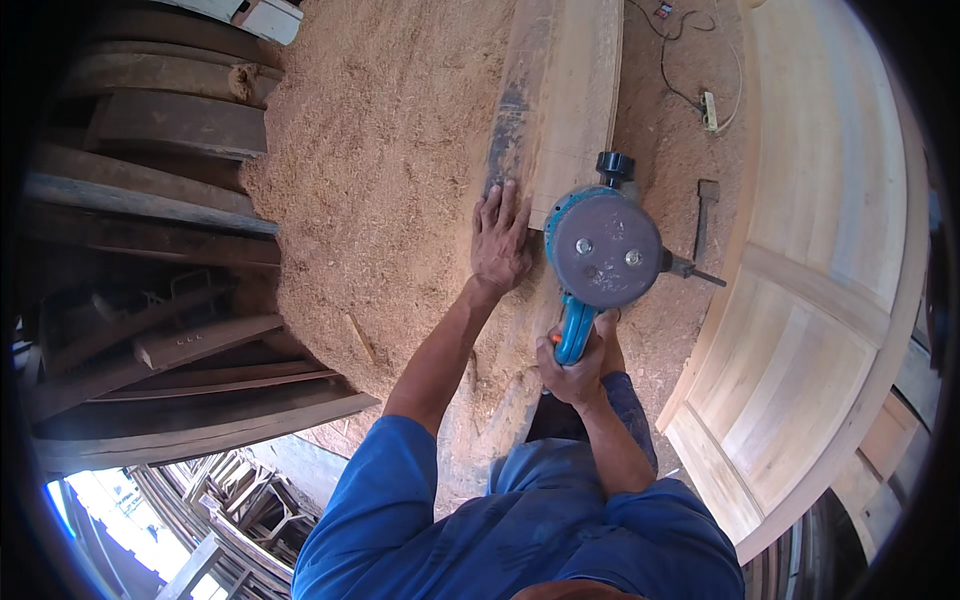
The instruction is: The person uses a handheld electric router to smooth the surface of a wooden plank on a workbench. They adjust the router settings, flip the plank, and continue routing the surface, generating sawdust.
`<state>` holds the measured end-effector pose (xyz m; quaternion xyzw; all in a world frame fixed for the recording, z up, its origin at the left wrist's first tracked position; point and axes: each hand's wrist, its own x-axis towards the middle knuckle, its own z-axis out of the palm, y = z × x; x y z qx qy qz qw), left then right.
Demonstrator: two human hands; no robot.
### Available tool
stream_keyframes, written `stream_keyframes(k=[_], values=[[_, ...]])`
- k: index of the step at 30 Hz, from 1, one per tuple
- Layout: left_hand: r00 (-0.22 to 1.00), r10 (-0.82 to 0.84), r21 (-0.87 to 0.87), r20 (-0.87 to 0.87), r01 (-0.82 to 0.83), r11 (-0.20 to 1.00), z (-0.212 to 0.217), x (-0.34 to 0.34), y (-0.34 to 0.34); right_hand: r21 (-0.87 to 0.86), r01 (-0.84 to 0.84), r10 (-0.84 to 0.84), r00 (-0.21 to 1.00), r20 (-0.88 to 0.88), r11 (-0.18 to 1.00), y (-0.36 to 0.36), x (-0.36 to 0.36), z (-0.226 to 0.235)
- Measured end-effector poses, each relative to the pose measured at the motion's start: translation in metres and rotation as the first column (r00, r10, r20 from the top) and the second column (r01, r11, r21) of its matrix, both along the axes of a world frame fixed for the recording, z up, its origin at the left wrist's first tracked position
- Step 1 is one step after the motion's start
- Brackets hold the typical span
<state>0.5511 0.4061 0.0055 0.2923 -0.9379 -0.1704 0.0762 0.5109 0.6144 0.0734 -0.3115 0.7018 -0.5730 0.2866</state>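
Note:
My right hand [577,373] is wrapped round the rear handle of a blue power tool [605,252] that looks like a router. A flat, round, brownish top with bolt heads, a black front knob and a dark rod on its right side can be seen. The tool is at the near end of a long wooden board [575,100]; its underside is hidden. My left hand [502,240] rests palm down to the left of the tool, fingers spread, fingertips on the dark-stained wood [507,130] along the board's left side.
Sawdust [380,150] covers the floor. A pale panelled wooden door [800,360] leans along the right. Stacked dark timbers [180,125] fill the left. A power strip [709,110] with a cord and a dark hammer-like tool [706,210] lie beyond the router on the right.

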Motion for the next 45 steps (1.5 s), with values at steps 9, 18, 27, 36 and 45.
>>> stream_keyframes(k=[9, 18, 27, 36, 45], values=[[0.999, -0.013, -0.01, 0.035, 0.014, 1.0, -0.006, 0.004, -0.001, 0.019, 0.072, -0.073, 0.995, 0.062, 0.997, -0.037, -0.03, 0.03], [0.999, -0.01, -0.005, -0.042, 0.01, 1.0, -0.01, 0.006, -0.001, -0.122, 0.145, -0.159, 0.98, -0.117, 0.982, -0.134, -0.14, -0.004], [0.999, -0.033, -0.035, -0.041, 0.032, 0.999, -0.01, 0.002, -0.008, -0.027, 0.201, -0.203, 0.971, -0.129, 0.979, -0.201, -0.221, 0.004], [1.0, -0.004, -0.034, 0.002, 0.004, 0.999, -0.013, 0.002, -0.007, 0.083, 0.095, -0.1, 0.993, 0.055, 0.992, -0.102, -0.11, 0.021], [1.0, -0.016, -0.007, -0.006, 0.016, 1.0, -0.007, 0.002, -0.004, 0.094, 0.008, -0.025, 0.983, 0.182, 0.995, 0.017, 0.02, 0.025]])
